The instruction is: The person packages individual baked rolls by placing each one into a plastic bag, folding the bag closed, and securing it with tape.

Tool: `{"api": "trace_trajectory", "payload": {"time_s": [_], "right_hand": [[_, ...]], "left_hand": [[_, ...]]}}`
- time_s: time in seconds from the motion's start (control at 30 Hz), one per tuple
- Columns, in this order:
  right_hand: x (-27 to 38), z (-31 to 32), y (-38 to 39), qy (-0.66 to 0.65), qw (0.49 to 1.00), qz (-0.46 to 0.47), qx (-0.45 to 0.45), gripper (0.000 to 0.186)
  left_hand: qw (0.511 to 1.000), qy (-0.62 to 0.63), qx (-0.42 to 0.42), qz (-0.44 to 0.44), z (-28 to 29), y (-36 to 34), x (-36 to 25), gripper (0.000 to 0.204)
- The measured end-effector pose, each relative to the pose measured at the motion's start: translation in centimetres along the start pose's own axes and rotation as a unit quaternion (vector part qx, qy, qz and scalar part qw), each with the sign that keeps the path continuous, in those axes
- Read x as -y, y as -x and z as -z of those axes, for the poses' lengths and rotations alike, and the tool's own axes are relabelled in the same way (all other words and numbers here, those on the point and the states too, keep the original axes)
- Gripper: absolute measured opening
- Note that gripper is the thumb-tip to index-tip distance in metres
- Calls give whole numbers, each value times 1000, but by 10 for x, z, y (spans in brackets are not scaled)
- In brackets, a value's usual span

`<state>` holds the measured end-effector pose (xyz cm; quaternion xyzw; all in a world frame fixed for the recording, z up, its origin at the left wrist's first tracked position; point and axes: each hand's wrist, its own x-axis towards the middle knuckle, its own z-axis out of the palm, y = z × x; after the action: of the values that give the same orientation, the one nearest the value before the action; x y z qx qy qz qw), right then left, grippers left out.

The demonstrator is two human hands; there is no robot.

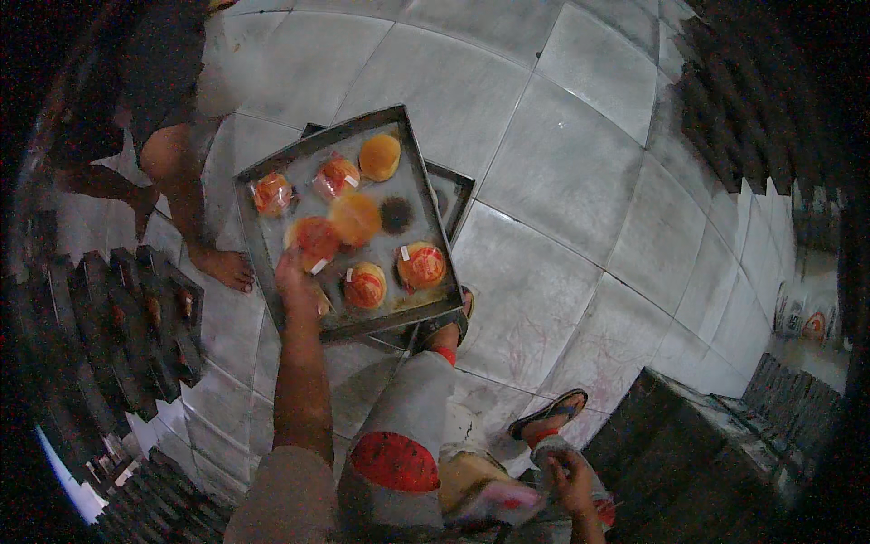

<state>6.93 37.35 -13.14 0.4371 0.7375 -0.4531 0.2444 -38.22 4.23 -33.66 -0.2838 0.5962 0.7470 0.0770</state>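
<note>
A square metal baking tray (435,189) holds several round buns, some in clear wrappers with white labels. My left hand (294,279) reaches over its left part, fingers closed on a reddish wrapped bun (313,240), which is blurred. Touching or very near that bun is a bare yellow-orange bun (355,219); another bare bun (380,158) lies by the far edge. Wrapped buns (364,286) rest nearest me. A dark round patch (396,215) marks the tray bottom. Down by my knee, my right hand (571,480) has its fingers curled together; anything in them cannot be made out.
Another tray (458,186) sits crosswise underneath. Dark stacked trays (118,326) stand at left, and a large dark box-like object (680,453) at lower right. A barefoot person's leg (181,181) is at upper left. A yellow and pink item (489,490) lies between my legs.
</note>
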Motion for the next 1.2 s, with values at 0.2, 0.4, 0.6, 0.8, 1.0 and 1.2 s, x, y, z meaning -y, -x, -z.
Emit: {"api": "trace_trajectory", "payload": {"time_s": [0.2,0.4,0.6,0.8,1.0,1.2], "right_hand": [[19,5,12,9,997,62,-38,19],[100,8,-15,-43,980,190,-48,26],[243,-23,-41,-350,878,291,148,73],[254,-33,6,-493,787,212,306,64],[137,12,49,-556,809,153,115,63],[56,14,149,-569,808,152,-8,63]], "left_hand": [[983,-183,-28,-19,29,42,-52,22],[955,-238,174,-38,-9,144,-181,19],[926,-90,365,-21,-6,221,-239,14],[949,39,313,30,-14,259,-245,20],[982,-117,145,12,-4,186,-201,29],[812,-492,34,-311,64,191,-146,27]]}}
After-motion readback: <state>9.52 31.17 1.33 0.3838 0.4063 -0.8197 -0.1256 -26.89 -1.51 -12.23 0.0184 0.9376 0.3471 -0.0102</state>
